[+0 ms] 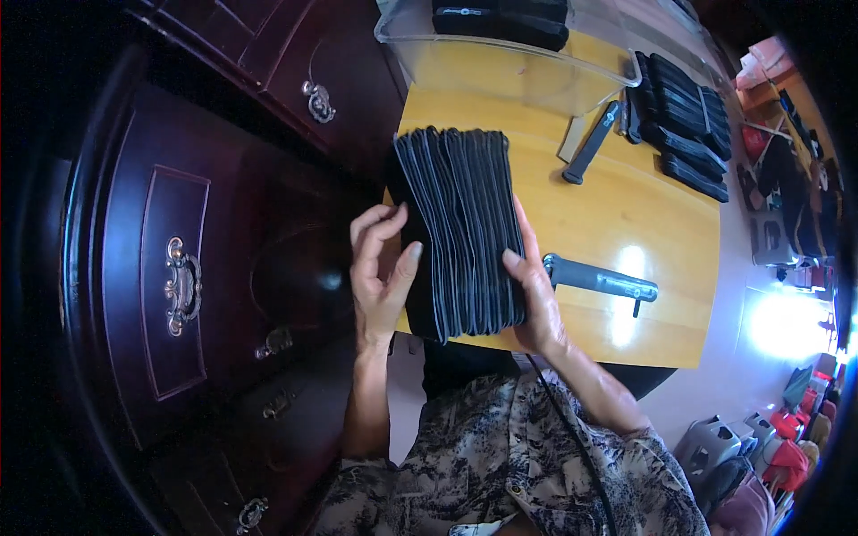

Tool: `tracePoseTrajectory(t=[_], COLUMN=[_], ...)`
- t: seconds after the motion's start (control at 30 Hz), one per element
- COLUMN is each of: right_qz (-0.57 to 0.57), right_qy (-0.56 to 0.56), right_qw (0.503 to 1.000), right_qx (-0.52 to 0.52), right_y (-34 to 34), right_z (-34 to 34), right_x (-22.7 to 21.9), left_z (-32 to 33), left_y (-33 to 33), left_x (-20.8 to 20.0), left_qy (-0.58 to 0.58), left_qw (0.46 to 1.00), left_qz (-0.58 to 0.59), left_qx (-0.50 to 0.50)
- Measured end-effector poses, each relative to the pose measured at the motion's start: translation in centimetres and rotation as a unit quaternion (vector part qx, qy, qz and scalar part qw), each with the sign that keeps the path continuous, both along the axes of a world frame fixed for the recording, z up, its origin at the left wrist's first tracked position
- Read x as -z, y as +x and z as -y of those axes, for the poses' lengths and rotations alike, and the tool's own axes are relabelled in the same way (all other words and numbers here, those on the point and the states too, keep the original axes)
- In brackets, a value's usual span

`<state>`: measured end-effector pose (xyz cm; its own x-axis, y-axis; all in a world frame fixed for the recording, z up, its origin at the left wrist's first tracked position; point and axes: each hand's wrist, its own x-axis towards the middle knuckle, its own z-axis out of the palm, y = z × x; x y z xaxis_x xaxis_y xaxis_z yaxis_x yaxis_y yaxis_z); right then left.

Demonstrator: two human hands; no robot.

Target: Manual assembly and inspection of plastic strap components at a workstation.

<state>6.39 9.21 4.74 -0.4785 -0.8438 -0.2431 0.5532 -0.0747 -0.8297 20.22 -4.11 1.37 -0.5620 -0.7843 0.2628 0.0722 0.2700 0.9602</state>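
A thick stack of flat black pouch-like pieces (469,232) stands on edge between my hands over the table, their folded edges facing up. My right hand (536,299) grips its right side, thumb on the near edges and fingers behind. Against the left side rests my left hand (380,259), fingers curved and apart, thumb and fingertips near or touching the outermost black face. Right of the stack lies a dark, long, rounded tool (601,279) with a small peg near its far end. What exactly the pieces are, I cannot tell.
At the table's (661,330) back stands a clear plastic bin (514,54) holding a black bundle. Bundled black pieces (684,112) lie at the back right, beside a narrow black strip (592,143) and a tan strip (572,138). Dark wooden drawers (179,286) stand close on the left.
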Motion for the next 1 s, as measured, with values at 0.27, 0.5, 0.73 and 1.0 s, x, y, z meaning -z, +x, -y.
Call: tracePoseTrajectory(t=[0.27,0.5,0.73,1.0], right_qz=[0.106,0.180,0.184,-0.006], right_qy=[0.007,0.024,0.010,0.175], right_qw=[0.992,0.976,0.971,0.982], right_qx=[-0.073,-0.120,-0.152,-0.072], right_y=[-7.3,-11.6,-16.4,-15.8], right_z=[4.4,7.3,10.0,9.8], right_x=[0.5,2.9,5.7,3.5], left_z=[1.4,2.1,4.0,3.6], left_y=[-4.1,-6.9,-10.0,-11.2], left_x=[-4.5,-7.1,-7.4,-6.9], left_qy=[-0.019,-0.050,-0.133,-0.158], left_qw=[0.992,0.972,0.961,0.955], left_qz=[0.075,0.191,0.201,0.206], left_qx=[-0.097,-0.127,-0.138,-0.140])
